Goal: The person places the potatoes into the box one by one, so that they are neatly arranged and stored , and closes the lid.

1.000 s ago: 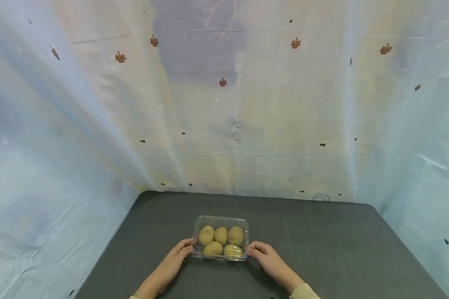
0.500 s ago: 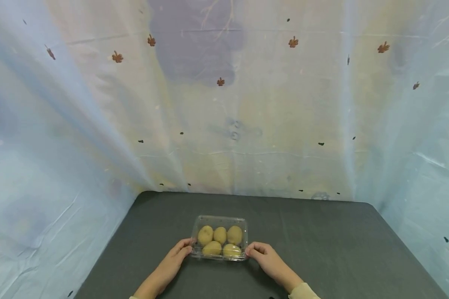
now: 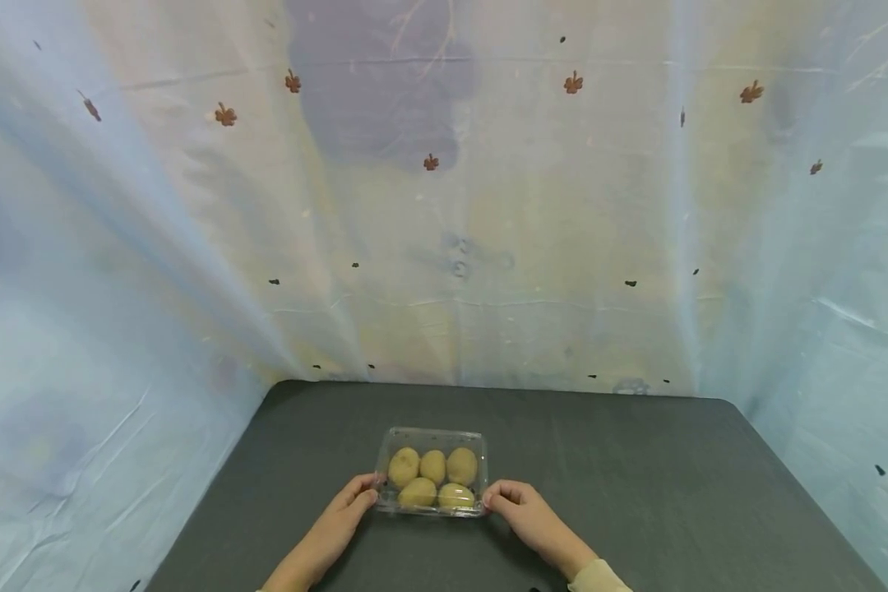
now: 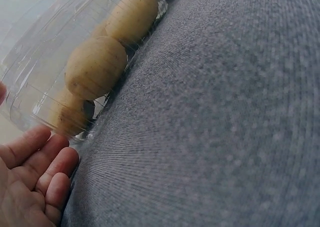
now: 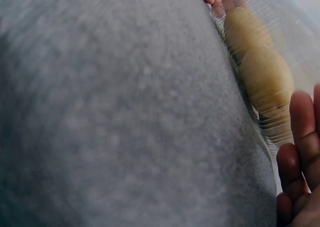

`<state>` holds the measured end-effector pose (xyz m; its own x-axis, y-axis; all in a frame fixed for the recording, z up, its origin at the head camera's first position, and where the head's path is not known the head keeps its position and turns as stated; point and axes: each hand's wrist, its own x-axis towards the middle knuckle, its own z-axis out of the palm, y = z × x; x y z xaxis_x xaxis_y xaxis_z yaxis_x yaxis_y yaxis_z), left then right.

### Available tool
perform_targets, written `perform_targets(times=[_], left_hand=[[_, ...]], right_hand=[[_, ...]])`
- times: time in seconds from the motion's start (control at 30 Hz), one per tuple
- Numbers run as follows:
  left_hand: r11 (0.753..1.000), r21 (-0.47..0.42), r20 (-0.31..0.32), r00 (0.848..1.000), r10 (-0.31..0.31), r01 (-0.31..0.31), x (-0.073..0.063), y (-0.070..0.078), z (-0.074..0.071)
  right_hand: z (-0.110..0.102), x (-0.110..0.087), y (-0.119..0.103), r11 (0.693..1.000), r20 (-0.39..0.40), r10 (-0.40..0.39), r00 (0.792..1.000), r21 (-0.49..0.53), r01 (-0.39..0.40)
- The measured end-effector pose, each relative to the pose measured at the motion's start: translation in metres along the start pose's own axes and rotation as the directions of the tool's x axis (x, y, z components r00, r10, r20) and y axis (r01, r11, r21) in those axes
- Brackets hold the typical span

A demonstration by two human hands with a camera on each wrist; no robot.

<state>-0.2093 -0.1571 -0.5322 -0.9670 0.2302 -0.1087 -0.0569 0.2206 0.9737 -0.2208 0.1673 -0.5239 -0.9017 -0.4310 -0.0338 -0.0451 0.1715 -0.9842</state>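
A clear plastic clamshell box stands on the dark tabletop, its lid down. Several oval, yellow-brown pieces of produce, much like potatoes, show through the plastic. My left hand holds the box's left side near the front corner; in the left wrist view those fingers meet the lower edge, only the thumb's tip showing. My right hand holds the opposite front corner, thumb and forefinger at the edge. The right wrist view has its fingers alongside the plastic wall, the thumb out of sight.
The dark grey cloth-covered table spreads around the box. A pale curtain with small leaf shapes hangs behind the table and along both sides. A light sleeve covers the right forearm.
Both hands and the box keep their places on the table. The head view has shifted slightly, so everything sits a little further left in it.
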Motion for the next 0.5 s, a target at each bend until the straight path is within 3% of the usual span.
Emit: perform_targets(times=[0.33,0.5], left_hand=[[1.000,0.024,-0.019,1.000,0.006,-0.006,-0.0004,-0.0008,-0.0011],[1.000,0.016,0.010,1.000,0.014,-0.014,0.0001,0.0007,-0.0027]], right_hand=[[0.0005,0.0009,0.0004,1.000,-0.002,-0.001,1.000,-0.005,0.001],[-0.0001,0.0026,0.0003,1.000,0.019,-0.001,1.000,0.017,0.001]])
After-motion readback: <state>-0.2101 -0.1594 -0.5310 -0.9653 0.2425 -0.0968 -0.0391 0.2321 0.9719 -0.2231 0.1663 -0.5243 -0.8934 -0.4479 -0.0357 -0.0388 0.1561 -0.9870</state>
